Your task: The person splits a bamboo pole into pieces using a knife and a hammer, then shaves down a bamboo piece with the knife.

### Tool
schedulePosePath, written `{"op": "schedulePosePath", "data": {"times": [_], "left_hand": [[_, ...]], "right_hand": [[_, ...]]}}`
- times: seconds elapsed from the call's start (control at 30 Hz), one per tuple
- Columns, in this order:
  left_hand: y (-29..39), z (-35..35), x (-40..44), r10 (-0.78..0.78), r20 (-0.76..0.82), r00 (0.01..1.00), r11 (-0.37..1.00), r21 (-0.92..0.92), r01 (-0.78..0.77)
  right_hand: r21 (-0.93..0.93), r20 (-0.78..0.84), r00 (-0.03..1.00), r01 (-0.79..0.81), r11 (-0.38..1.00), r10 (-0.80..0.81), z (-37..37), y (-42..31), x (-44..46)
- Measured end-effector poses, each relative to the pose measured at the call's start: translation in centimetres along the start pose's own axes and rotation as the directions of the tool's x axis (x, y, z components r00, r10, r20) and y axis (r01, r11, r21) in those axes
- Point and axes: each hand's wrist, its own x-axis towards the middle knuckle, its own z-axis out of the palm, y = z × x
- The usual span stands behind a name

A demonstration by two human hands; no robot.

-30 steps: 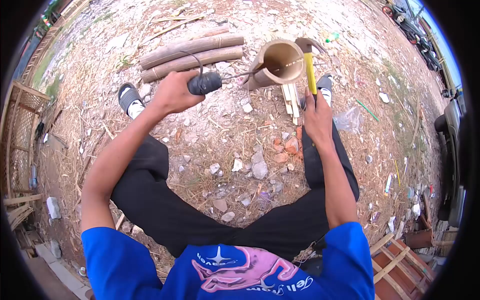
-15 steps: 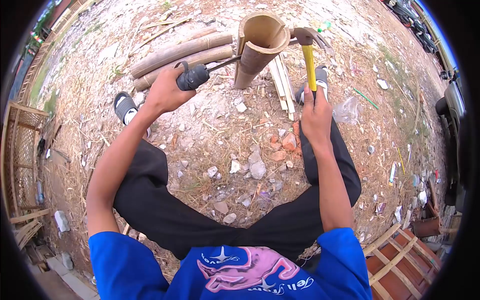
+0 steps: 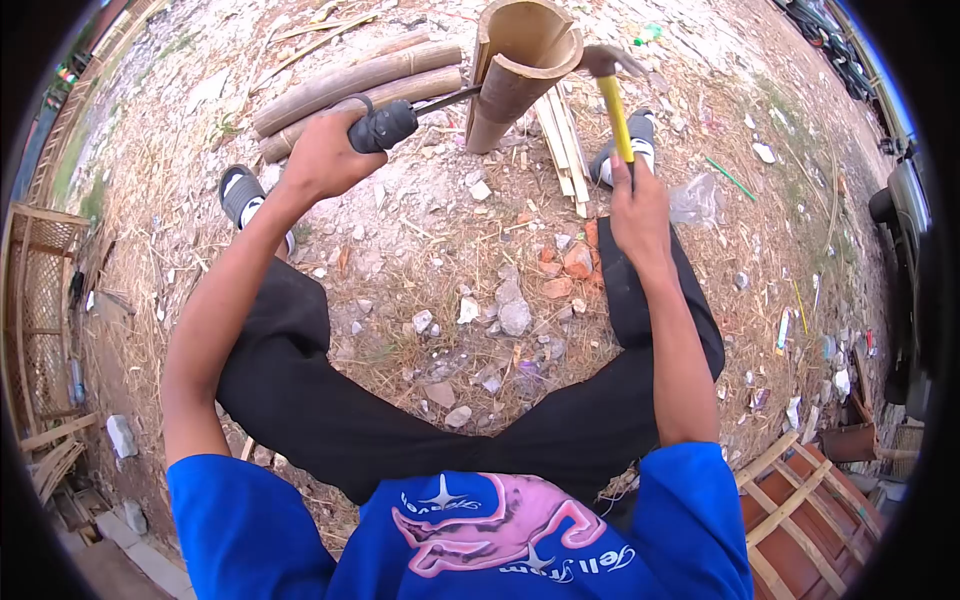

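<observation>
My left hand (image 3: 330, 155) is closed around the black wrapped handle (image 3: 388, 127) of a knife. Its dark blade (image 3: 447, 100) reaches the left side of a thick, upright bamboo tube (image 3: 515, 100). The tube is open at the top, with a split wall; whether the blade sits inside the split or against the wall, I cannot tell. My right hand (image 3: 640, 205) grips a claw hammer (image 3: 617, 115) by its yellow handle. The hammer head is up beside the tube's right rim; contact with it cannot be made out.
Bamboo poles (image 3: 360, 90) lie on the ground at the left, beyond my left hand. Pale split strips (image 3: 563, 150) lie beside the tube. Broken bricks (image 3: 577, 262) and stones (image 3: 514, 318) litter the ground between my legs. A wooden lattice (image 3: 800, 510) is at lower right.
The view has tipped slightly, so the tube and poles appear higher. The hammer leans a little more to the left and its head has shifted slightly. Both hands keep their holds.
</observation>
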Motion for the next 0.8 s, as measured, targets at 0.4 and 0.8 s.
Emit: {"op": "schedulePosePath", "data": {"times": [0.4, 0.8], "left_hand": [[-1.2, -0.3, -0.3, -0.039, 0.034, 0.999, 0.999, 0.036, 0.037], [-2.2, 0.1, -0.2, 0.016, 0.005, 1.000, 1.000, 0.026, -0.016]], "right_hand": [[0.198, -0.123, 0.992, 0.025, 0.980, 0.000, -1.5, -3.1, 0.2], [0.726, -0.539, 0.842, 0.452, 0.518, 0.021, -3.9, -7.6, 1.7]]}}
